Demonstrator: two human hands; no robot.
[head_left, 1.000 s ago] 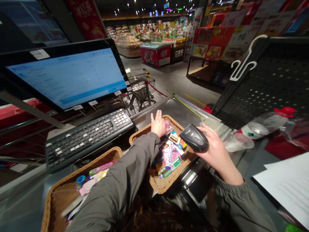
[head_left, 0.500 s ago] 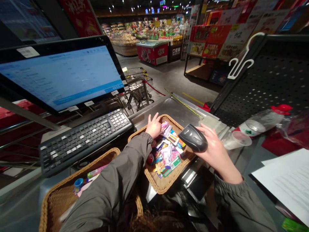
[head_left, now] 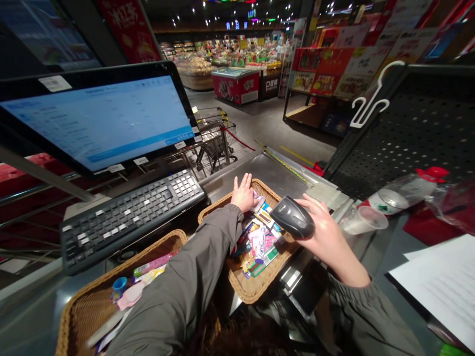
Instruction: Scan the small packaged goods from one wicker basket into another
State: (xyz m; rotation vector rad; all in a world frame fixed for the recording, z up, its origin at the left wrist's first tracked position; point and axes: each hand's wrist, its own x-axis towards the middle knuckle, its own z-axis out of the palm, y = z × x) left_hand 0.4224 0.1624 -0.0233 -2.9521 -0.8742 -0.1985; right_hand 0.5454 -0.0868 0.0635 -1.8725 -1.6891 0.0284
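Note:
My right hand [head_left: 322, 225] is wrapped round a black handheld barcode scanner [head_left: 292, 216], its head held over the right side of a wicker basket [head_left: 249, 292]. In that basket lies a pile of small packaged sweets [head_left: 261, 242] in bright wrappers. My left hand [head_left: 244, 194] is at the basket's far left part, fingers stretched out and apart. Its thumb side is close to a purple-pink packet [head_left: 260, 201]; whether it touches the packet I cannot tell. My left sleeve covers part of the basket's left side.
A second wicker basket [head_left: 69, 316] at the left holds a blue cup-shaped item [head_left: 119, 285] and several small goods. A keyboard [head_left: 133, 217] and monitor [head_left: 104, 123] stand behind it. On the right are a plastic cup [head_left: 365, 220], a red-capped bottle [head_left: 411, 190] and papers [head_left: 441, 287].
My left hand has shifted slightly right, its fingers more spread. The scanner in my right hand has moved a little left and down over the basket.

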